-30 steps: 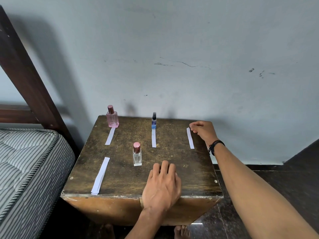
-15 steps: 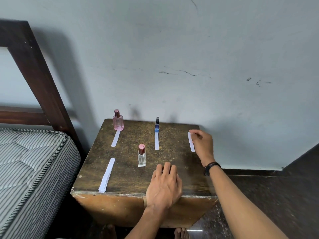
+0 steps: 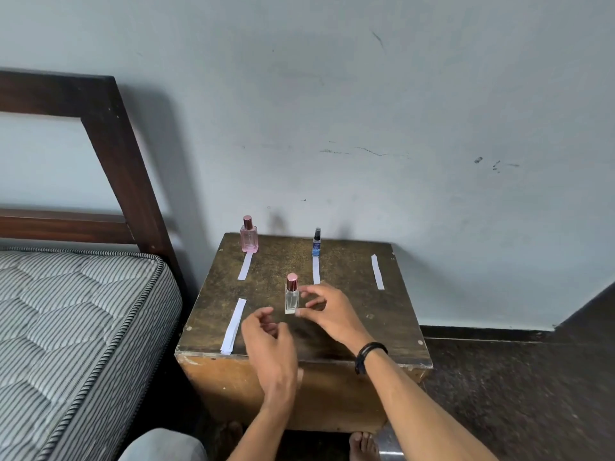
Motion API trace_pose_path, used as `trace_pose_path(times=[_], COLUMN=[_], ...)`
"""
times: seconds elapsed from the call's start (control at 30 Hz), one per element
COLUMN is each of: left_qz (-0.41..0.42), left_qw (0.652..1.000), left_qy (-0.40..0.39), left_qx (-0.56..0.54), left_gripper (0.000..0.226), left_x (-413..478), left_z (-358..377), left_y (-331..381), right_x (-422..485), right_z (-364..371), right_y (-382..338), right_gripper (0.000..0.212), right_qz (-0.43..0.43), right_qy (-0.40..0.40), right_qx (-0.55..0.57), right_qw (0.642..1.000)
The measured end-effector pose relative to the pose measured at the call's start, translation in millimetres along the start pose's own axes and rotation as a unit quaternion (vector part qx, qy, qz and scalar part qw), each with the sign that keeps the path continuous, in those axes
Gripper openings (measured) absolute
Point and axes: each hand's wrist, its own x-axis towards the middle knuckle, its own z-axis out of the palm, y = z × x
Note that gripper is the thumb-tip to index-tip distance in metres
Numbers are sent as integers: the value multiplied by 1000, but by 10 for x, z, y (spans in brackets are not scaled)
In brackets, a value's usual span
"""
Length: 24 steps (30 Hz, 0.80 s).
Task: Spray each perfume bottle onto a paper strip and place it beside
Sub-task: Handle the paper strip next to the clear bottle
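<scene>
Worn, mottled dark-wood tabletop, square, scuffed at the front edge, set against a pale painted wall with faint cracks and smudges. Clear glass perfume bottle, rectangular, with rose-metallic cylindrical cap, upright near the middle of the tabletop. Right hand just beside it on its right, thumb and fingers spread and curled toward the glass, fingertips at or near the bottle's side; contact not resolvable, nothing clamped. Black band on the right wrist. Left hand lower and to the bottle's left, above the front part of the tabletop, fingers loosely curled and apart, empty. Pink glass bottle, squarish with matching metallic cap, upright at the back left corner; narrow white paper strip lying flat in front of it. Slim blue spray bottle with black nozzle, upright at the back centre; second strip flat directly in front of it. Third strip flat at the back right, no bottle next to it. Longer stack of strips flat at the front left, reaching the tabletop's edge. Striped quilted mattress with corded piping at left, dark wooden bed frame behind it. Dark speckled floor at right.
</scene>
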Motion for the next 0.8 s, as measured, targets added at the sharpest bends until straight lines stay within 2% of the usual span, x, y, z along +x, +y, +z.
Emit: trace_pose_path(times=[0.13,0.3,0.43,0.63,0.8], left_qz=[-30,-14,2,32,49], left_qw=[999,993,993,989,983], left_qy=[-32,-99,-106,-139,-177], left_qx=[28,59,58,39,22], left_gripper=[40,41,41,49,46], left_x=[177,239,216,192,143], left_z=[-55,-29,32,269,652], left_y=[34,12,-4,80,184], right_x=[51,90,96,142,164], right_z=[162,226,175,-49,-321], right_y=[-85,-123,-82,-8,126], right_gripper=[48,36,36,35,34], right_qz=[-3,-8,-5,-9,5], right_qy=[0,17,23,80,149], right_qx=[-5,-13,-3,19,52], right_qw=[1000,1000,1000,997,987])
